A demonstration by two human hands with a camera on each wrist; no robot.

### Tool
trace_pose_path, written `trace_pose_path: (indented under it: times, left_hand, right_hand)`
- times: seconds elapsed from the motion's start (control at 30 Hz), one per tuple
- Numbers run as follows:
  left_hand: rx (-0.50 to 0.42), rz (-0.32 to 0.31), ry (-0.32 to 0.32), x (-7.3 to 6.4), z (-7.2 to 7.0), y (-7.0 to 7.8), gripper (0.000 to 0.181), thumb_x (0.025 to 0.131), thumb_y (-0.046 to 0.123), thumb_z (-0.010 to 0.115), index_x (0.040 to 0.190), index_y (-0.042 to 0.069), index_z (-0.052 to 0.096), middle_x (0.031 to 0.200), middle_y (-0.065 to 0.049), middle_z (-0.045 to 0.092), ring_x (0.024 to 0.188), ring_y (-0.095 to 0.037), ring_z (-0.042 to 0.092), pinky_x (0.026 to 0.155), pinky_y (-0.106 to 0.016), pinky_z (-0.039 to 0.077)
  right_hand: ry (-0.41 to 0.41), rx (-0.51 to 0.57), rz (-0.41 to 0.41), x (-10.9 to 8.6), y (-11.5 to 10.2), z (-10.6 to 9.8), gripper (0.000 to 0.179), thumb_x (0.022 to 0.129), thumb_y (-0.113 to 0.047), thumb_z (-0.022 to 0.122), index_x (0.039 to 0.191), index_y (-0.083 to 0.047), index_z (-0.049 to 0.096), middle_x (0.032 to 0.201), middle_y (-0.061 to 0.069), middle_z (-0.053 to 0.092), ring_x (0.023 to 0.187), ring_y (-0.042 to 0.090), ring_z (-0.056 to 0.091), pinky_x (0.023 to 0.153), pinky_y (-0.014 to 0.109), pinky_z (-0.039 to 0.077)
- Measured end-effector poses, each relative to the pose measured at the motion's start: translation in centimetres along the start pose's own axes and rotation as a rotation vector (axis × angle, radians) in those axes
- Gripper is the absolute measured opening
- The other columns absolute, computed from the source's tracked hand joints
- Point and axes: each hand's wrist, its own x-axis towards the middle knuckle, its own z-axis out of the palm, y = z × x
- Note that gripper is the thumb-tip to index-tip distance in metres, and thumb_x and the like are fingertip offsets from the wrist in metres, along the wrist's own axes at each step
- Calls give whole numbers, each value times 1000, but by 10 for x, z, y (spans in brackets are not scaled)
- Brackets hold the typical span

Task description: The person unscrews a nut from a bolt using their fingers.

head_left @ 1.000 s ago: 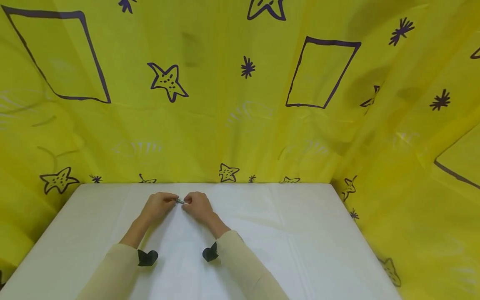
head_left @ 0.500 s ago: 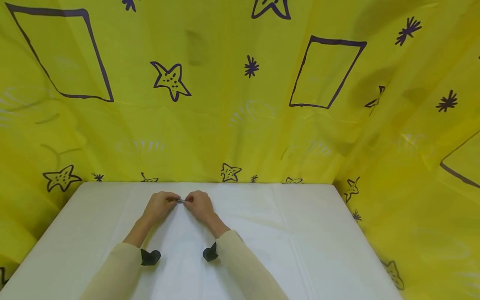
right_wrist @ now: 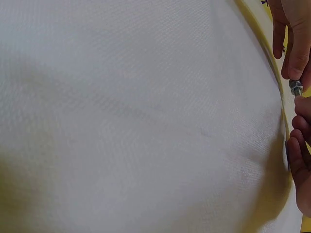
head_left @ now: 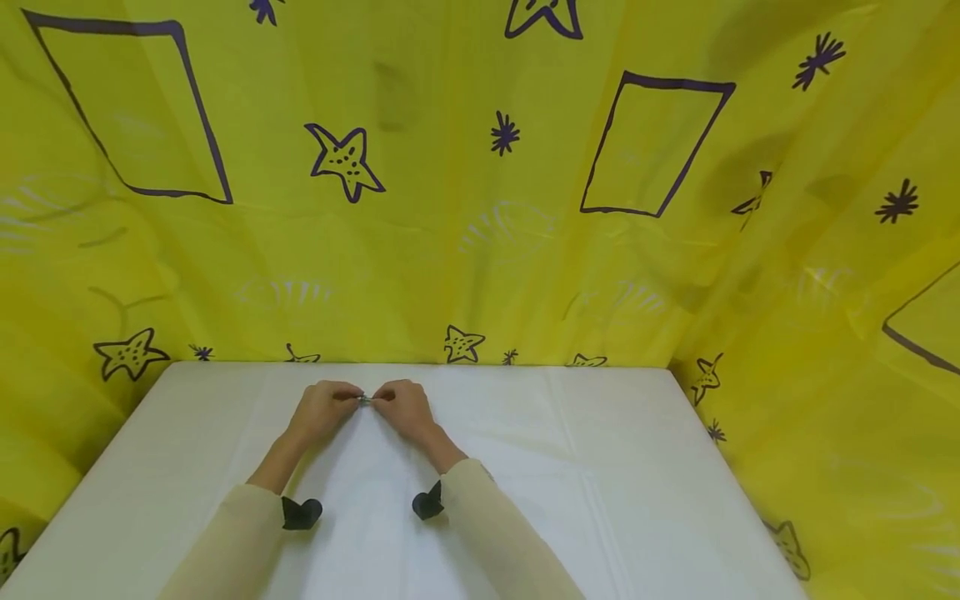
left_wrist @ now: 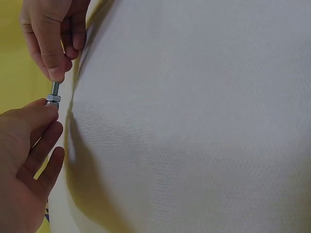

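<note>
A small silver bolt [left_wrist: 55,88] with a hex nut [left_wrist: 53,98] on its threaded shank spans the gap between my two hands. My left hand [head_left: 321,410] pinches the nut end between thumb and fingertips. From the other side, my right hand [head_left: 406,410] pinches the far end of the threads, hiding the tip. Seen in the left wrist view, the thread shows bare between the nut and the right fingertips [left_wrist: 56,75]. The right wrist view shows the nut right at the left fingertips [right_wrist: 295,74]. Both hands are close over the table's far edge.
A white-covered table [head_left: 600,492] lies under both arms. Behind it and along its right side hangs a yellow curtain [head_left: 420,250] with dark stars and outlined shapes. Black mounts [head_left: 302,513] jut from both sleeve cuffs.
My right fingers have come in to the left onto the bolt, so less of it shows between the hands. The left hand keeps its pinch. The head view has shifted slightly.
</note>
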Motion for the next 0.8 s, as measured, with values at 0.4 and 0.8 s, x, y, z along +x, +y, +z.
trace_pose_path:
  times: [0.4,0.8]
  left_hand:
    - [-86,38,46,-7,-7,10,12,90,1,72,101,-1,77,101,-15,74,97,-36,69,86,-51,56]
    - [-218,-7,28,-13,-12,28,15,93,6,71,105,-2,75,104,-15,73,98,-33,69,77,-28,57]
  right_hand:
    - [-45,121,13,-3,-4,-16,10,93,-16,72,93,-9,79,85,-8,72,77,4,59,69,19,49]
    - [-74,105,-45,-11,-13,-41,12,93,-18,73,96,-9,80,89,-6,74,82,2,64,73,18,51]
